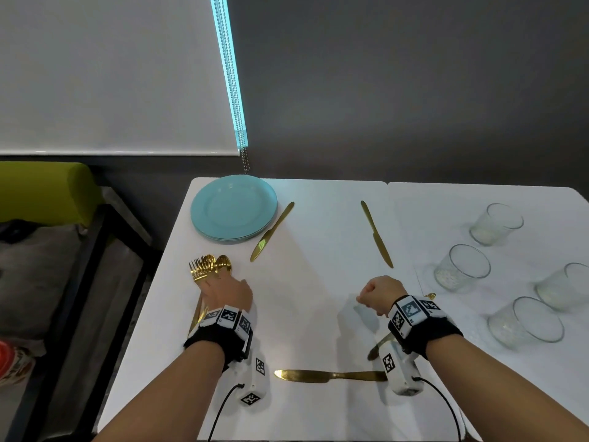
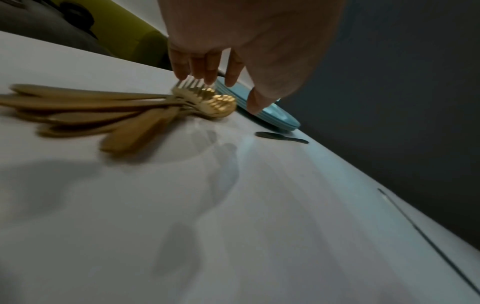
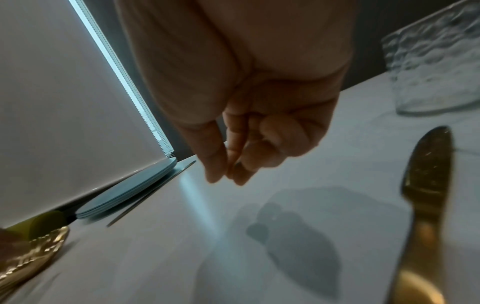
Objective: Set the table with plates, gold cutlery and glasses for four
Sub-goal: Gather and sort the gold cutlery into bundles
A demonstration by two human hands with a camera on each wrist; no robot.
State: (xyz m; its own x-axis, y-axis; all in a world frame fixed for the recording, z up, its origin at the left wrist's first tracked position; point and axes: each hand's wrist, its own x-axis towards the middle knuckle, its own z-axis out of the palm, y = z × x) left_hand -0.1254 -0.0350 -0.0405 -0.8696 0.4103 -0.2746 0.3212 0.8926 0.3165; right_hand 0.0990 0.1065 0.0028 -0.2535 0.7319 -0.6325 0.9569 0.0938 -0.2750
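The left hand (image 1: 228,295) hangs over a bundle of gold forks and spoons (image 1: 210,267) near the worktop's (image 1: 318,282) left edge. In the head view it hides the handles; the left wrist view shows straight, relaxed fingers (image 2: 207,67) just above the tines, gripping nothing. The bundle's long axis runs front to back, heads pointing away toward the stack of teal plates (image 1: 234,208) in the far left corner. The right hand (image 1: 379,293) hovers above the worktop with fingers curled inward, thumb against fingertips, holding nothing. A gold knife (image 1: 328,375) lies crosswise near the front edge, tip pointing left, its handle end hidden under the right wrist camera. Two more knives (image 1: 272,231) slant at the far side. Four glasses (image 1: 462,266) stand on the right.
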